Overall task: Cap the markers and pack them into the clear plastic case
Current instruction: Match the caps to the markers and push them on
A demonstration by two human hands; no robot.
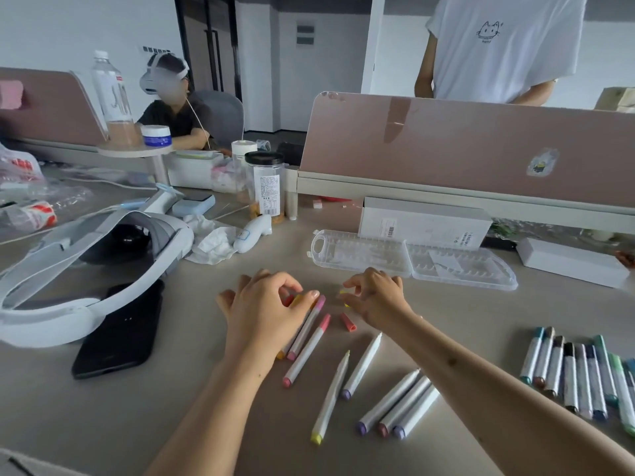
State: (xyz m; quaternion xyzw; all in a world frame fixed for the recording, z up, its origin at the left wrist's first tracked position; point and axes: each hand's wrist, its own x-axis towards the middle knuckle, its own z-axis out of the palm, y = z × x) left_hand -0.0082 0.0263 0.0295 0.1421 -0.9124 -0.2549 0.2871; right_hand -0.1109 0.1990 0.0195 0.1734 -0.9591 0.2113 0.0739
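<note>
Beige office desk | white-barrelled felt markers lie loose at centre, several uncapped | left hand pinches orange-ended marker | right hand pinches small yellow cap | step: capping, apparently | next: match the cap's colour, align, press on | loose pink cap beside | clear hinged plastic case open beyond the hands

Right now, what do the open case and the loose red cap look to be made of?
The case: clear, glossy hard plastic, probably; the table shows through it and its moulded ridges catch light. The red cap: opaque plastic, satin finish, apparently; even colour, hollow open end.
</note>
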